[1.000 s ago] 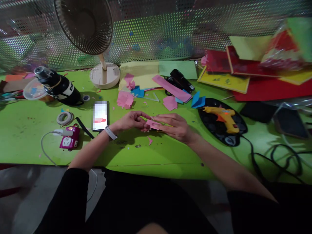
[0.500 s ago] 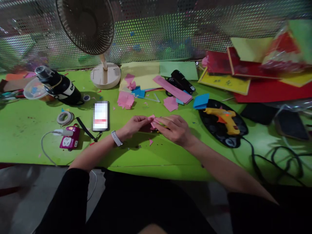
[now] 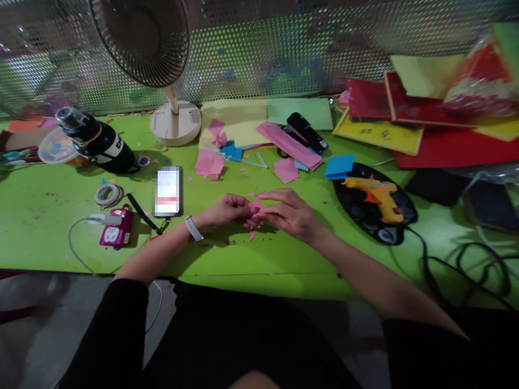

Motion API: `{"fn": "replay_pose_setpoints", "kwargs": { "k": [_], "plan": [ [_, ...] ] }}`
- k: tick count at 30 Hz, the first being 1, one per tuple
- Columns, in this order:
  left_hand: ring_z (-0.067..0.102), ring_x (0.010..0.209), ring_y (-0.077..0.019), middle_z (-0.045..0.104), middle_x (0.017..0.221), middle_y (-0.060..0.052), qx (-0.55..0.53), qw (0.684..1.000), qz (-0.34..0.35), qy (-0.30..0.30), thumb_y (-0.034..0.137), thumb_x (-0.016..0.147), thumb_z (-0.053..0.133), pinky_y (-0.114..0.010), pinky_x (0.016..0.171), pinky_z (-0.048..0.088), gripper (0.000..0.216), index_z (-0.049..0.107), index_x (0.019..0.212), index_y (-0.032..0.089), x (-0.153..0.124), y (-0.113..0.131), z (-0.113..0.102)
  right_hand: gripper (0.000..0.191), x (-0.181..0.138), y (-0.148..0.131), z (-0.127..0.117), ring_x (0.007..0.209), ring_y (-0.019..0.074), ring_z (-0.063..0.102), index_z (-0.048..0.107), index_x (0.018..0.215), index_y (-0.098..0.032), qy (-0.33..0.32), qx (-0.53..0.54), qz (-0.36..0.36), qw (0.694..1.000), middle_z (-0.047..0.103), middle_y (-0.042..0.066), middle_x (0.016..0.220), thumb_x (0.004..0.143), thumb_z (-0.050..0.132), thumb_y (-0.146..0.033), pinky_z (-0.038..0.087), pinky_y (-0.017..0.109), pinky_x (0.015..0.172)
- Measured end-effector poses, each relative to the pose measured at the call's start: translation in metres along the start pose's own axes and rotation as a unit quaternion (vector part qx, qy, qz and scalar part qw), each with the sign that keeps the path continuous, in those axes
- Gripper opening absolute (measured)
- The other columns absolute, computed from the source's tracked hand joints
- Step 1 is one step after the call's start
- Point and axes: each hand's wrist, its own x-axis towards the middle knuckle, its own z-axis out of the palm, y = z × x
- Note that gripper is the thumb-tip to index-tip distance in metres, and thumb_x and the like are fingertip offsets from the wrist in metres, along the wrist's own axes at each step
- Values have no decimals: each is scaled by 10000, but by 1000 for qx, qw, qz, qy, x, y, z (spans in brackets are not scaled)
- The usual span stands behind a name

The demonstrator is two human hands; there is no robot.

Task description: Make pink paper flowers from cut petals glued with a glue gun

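A small pink paper piece [image 3: 256,208] is pinched between both my hands over the green table [image 3: 48,237]. My left hand [image 3: 225,210], with a white watch on the wrist, grips its left side with curled fingers. Fingers of my right hand [image 3: 288,213] press on its right side. A tiny pink scrap [image 3: 252,235] lies on the table just below the hands.
A phone [image 3: 167,191], tape roll [image 3: 107,194], magenta charger [image 3: 115,230] and black bottle [image 3: 97,141] lie to the left. A fan [image 3: 174,121] stands behind. Pink papers [image 3: 208,164], a stapler [image 3: 306,131] and blue paper [image 3: 339,166] lie beyond. A yellow glue gun [image 3: 377,196] and cables [image 3: 470,265] sit to the right.
The pink piece went from lying flat under spread fingers to being pinched up between both hands. The hands closed together and shifted slightly right.
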Motion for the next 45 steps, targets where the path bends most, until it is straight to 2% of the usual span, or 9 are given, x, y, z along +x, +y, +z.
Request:
{"fn": "replay_pose_setpoints", "kwargs": {
  "k": [5,9,13,19,25,34,40,42,45],
  "plan": [
    [738,809,-158,761,875,-133,-6,1000,15,-20,266,878,708,-313,804,603,216,689,949,63,1,-2,-1,124,1,-4,5,964,210,710,690,911,-256,17,119,138,983,744,54,1028,931,632,-364,589,403,830],
    [735,862,-207,746,963,-164,-16,998,30,-45,305,862,726,-388,819,606,288,677,1027,75,2,-6,-3,159,2,-5,6,887,205,718,679,903,-230,6,161,203,966,748,57,917,916,651,-386,596,370,772],
    [721,910,-205,735,1008,-160,-17,998,38,-56,315,849,740,-384,854,590,296,684,1029,86,2,-7,-4,148,3,-4,5,897,204,712,677,885,-231,8,157,201,967,742,54,918,912,657,-374,588,377,798],
    [701,883,-142,742,1004,-110,70,994,73,-32,271,833,752,-295,880,548,247,716,1007,99,4,-9,-6,162,0,-4,8,955,207,714,665,887,-221,-1,169,235,957,739,83,1044,922,640,-377,602,372,797],
    [712,841,-152,752,963,-117,99,992,76,-14,353,843,734,-314,852,564,310,708,1004,90,8,-15,-6,168,-1,-5,10,928,219,721,667,877,-225,-3,175,241,955,745,70,970,906,656,-389,602,376,779],
    [726,823,-161,756,963,-138,90,993,76,-21,381,856,718,-323,817,585,340,701,1012,79,5,-15,-5,147,0,-5,10,856,198,707,667,873,-223,2,159,238,958,735,62,944,903,659,-367,589,355,737],
    [736,843,-190,755,955,-158,52,997,61,-24,447,785,771,-343,823,591,434,703,984,68,5,-14,-4,184,1,-7,11,835,199,700,663,851,-225,0,148,237,960,736,60,914,904,649,-401,584,357,727],
    [738,856,-200,755,954,-161,24,998,50,-27,439,761,794,-361,828,597,441,702,983,68,5,-13,-2,198,2,-7,11,811,190,697,654,863,-220,2,170,257,951,736,61,919,889,666,-416,582,344,717],
    [737,867,-207,753,964,-167,-9,999,35,-33,390,769,802,-381,813,609,409,694,993,65,3,-11,0,279,3,-4,8,748,171,688,627,939,-218,8,245,318,916,726,48,915,853,697,-474,573,310,649]
  ]
}}
